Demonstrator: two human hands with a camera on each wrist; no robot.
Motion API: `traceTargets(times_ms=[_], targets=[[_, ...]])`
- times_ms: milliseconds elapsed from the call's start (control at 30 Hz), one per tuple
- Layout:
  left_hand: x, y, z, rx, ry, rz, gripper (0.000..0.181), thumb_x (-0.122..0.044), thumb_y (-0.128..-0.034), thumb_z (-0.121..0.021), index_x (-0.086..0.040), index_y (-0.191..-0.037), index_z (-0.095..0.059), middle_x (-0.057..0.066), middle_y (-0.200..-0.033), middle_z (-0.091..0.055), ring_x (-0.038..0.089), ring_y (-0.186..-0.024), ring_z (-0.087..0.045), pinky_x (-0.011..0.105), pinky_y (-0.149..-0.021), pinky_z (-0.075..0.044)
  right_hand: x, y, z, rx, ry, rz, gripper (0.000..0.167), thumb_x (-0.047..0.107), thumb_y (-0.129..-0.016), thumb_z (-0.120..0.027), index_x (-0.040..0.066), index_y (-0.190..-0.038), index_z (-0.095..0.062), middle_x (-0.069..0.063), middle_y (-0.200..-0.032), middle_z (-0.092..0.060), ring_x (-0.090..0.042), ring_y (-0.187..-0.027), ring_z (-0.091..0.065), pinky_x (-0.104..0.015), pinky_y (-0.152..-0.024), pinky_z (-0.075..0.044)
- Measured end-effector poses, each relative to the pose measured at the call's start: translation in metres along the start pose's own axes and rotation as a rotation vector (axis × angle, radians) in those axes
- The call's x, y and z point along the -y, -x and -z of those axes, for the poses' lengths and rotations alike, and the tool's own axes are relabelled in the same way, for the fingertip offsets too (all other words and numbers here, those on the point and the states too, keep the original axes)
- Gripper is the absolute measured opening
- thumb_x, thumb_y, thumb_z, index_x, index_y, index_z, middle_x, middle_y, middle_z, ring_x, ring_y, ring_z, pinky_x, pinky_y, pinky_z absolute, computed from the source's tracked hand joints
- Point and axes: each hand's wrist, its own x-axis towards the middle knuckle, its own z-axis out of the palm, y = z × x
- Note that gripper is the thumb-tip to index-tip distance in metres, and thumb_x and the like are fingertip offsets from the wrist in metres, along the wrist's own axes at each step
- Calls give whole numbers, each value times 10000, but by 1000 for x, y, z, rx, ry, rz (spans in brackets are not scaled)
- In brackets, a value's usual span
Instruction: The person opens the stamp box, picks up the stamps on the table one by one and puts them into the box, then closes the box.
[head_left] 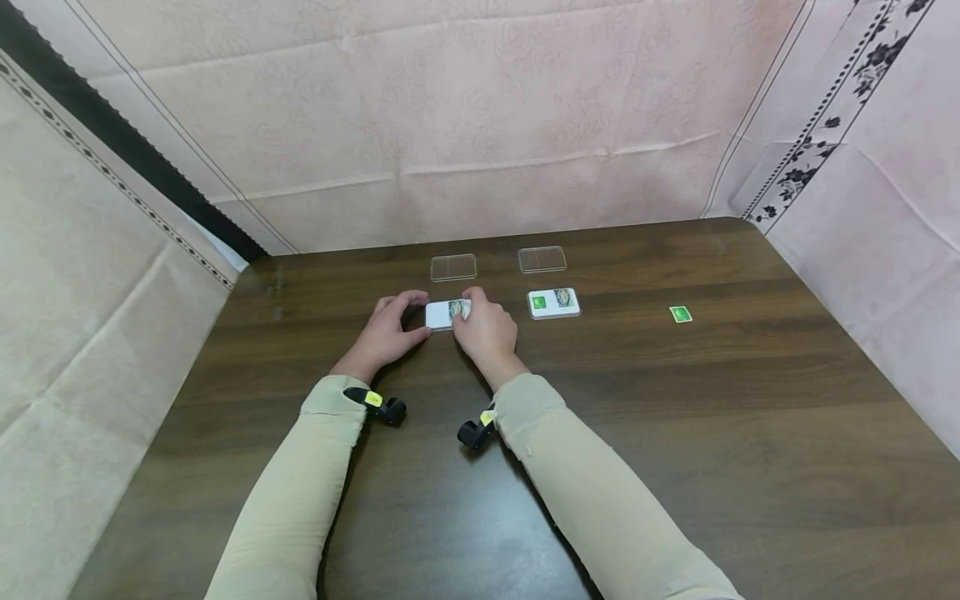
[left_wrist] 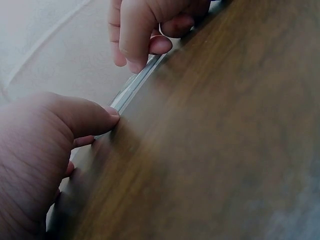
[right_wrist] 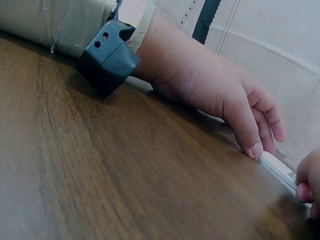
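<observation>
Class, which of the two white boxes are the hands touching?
The left white box, touched by the left hand and right hand; the other white box, showing a green square, lies untouched.

2 white cases (head_left: 438, 316); white-edged green tile (head_left: 681, 314); brown wood-grained table (head_left: 712, 400)

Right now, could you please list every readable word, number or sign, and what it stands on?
No text can be read.
White pack between the left hand and right hand: dark print, too small.
Second pack, right of it: dark print and green patch, too small.
Loose green square: pale marks, too small.
</observation>
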Motion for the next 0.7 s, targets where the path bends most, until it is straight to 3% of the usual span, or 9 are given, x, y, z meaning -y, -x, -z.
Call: traceTargets(times_ms=[167,333,433,533,700], targets=[[0,-1,0,1,0,2,557,-247,-939,-731,-131,-1431,-497,79,-1429,-569,321,-1367,-353,528,-1136,-311,-2,0,0,-21,-21,24,368,325,-960,-646,181,-1295,-594,-64,-918,-742,-289,-759,-685,-444,-614,-501],[-1,-1,-1,8,6,4,557,-247,-941,-730,-131,-1433,-495,83,-1432,-564,324,-1371,-348,535,-1139,-306,-12,4,3,-63,-136,102,318,311,-987,-620,170,-1273,-607,-7,-784,-674,-206,-660,-622,-380,-578,-462],[-2,-1,-1,15,6,10,560,-251,-940,-733,-134,-1433,-493,80,-1434,-562,323,-1380,-340,534,-1145,-298,-22,9,11,-81,-189,185,281,274,-994,-610,169,-1255,-617,30,-718,-597,-154,-598,-554,-328,-546,-423],[-2,-1,0,19,2,14,563,-256,-940,-733,-137,-1434,-492,74,-1438,-559,318,-1392,-332,522,-1154,-290,-35,15,25,-131,-157,301,254,236,-990,-604,159,-1230,-637,59,-679,-560,-125,-552,-504,-302,-523,-400],[-2,2,3,21,8,15,566,-249,-939,-732,-135,-1437,-490,77,-1445,-555,321,-1402,-320,527,-1156,-283,-66,21,54,-332,-32,493,195,191,-972,-603,127,-1138,-684,36,-587,-540,-140,-469,-466,-336,-450,-384]])
